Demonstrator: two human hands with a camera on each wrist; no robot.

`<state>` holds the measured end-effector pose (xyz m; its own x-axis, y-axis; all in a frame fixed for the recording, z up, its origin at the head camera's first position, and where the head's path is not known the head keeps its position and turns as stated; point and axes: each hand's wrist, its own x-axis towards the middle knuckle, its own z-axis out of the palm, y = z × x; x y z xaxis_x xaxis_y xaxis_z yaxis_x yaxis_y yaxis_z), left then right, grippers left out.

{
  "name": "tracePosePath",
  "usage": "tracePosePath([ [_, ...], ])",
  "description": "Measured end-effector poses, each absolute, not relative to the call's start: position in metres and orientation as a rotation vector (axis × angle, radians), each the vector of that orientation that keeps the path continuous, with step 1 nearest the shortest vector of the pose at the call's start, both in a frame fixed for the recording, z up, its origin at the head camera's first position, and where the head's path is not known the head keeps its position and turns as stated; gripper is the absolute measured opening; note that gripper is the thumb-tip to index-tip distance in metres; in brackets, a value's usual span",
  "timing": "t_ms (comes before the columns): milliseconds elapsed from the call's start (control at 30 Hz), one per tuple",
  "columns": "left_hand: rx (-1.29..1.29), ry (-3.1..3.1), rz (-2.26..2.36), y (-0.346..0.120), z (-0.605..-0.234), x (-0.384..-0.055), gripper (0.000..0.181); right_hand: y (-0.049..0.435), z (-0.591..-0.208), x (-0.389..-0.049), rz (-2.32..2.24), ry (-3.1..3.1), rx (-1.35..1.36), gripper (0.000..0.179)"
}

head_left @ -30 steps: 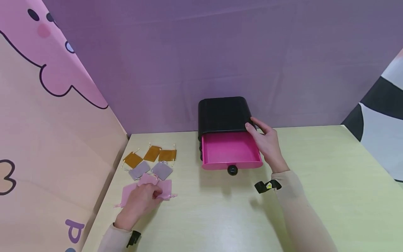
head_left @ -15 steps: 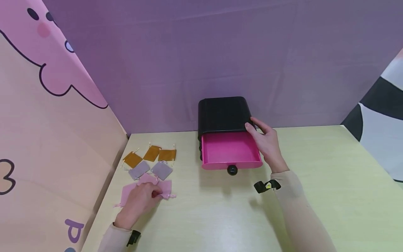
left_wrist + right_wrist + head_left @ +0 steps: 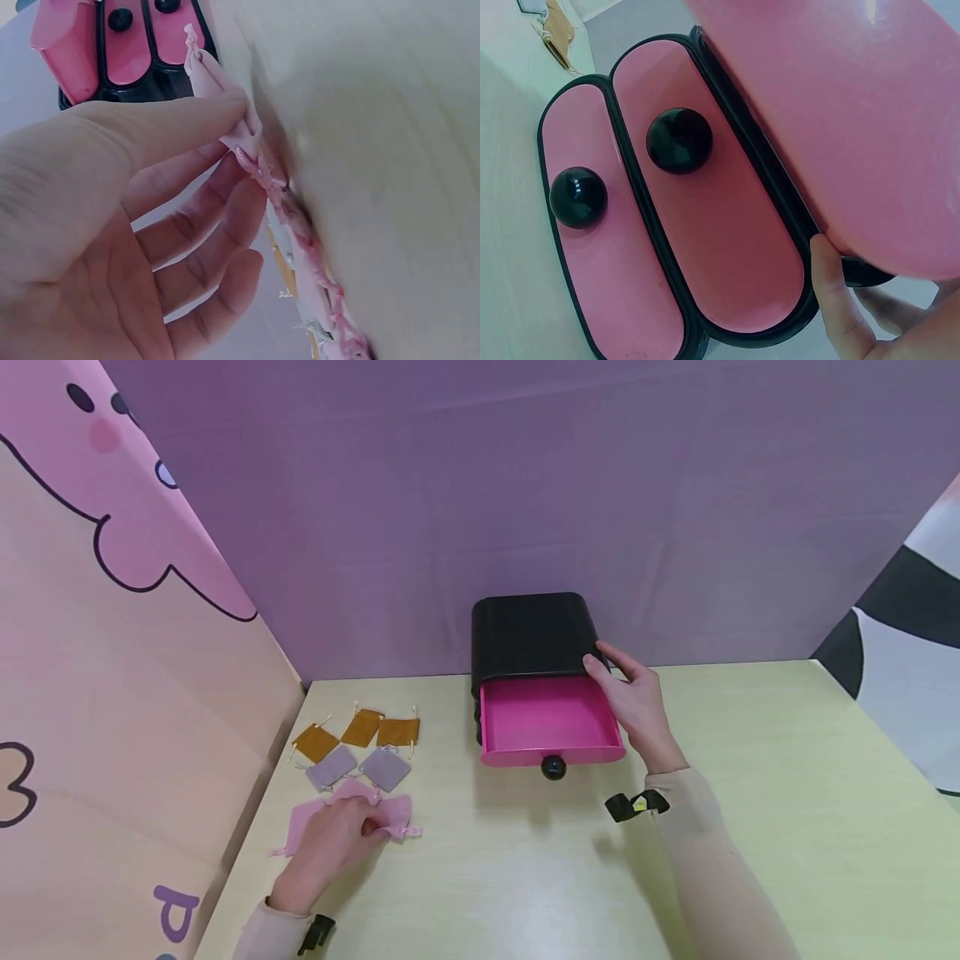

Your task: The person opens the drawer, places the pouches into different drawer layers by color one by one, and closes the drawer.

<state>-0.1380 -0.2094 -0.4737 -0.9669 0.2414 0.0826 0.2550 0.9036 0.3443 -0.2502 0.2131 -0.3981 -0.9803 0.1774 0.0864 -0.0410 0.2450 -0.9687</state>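
My left hand [image 3: 333,845] pinches the edge of a pink drawstring pouch [image 3: 221,97] between thumb and fingertips, low over the table. Other pink pouches [image 3: 302,823] lie partly hidden under and beside this hand. A black drawer cabinet [image 3: 532,631] stands at the back, its pink top drawer [image 3: 551,714] pulled out with nothing inside. My right hand [image 3: 637,714] holds the cabinet's right front edge, thumb on the frame and fingers along the side. In the right wrist view, two lower drawers [image 3: 712,232] are closed, each with a round black knob [image 3: 679,141].
Behind the pink pouches lie two grey pouches [image 3: 385,770] and three mustard pouches [image 3: 398,732] with light cords. A purple cloth wall [image 3: 420,518] rises behind the pale wooden table [image 3: 480,877], and a patterned panel [image 3: 150,710] borders its left side.
The right-hand pink pouch's near edge shifts and lifts slightly in my left fingertips. My right hand and the cabinet stay in place.
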Motion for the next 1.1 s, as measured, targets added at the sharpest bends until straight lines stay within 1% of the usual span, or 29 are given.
tracePosePath([
  [333, -0.396, -2.966, -0.629, -0.208, -0.464, -0.138, 0.008, 0.214, -0.398, -0.250, 1.805, -2.333, -0.132, 0.067],
  [567, -0.341, -2.922, -0.716, -0.206, -0.459, -0.139, 0.010, 0.213, -0.399, -0.251, 1.809, -2.329, -0.120, 0.067],
  [1100, -0.391, -2.757, -0.756, -0.199, -0.450, -0.140, 0.014, 0.213, -0.399, -0.251, 1.808, -2.333, -0.119, 0.068],
])
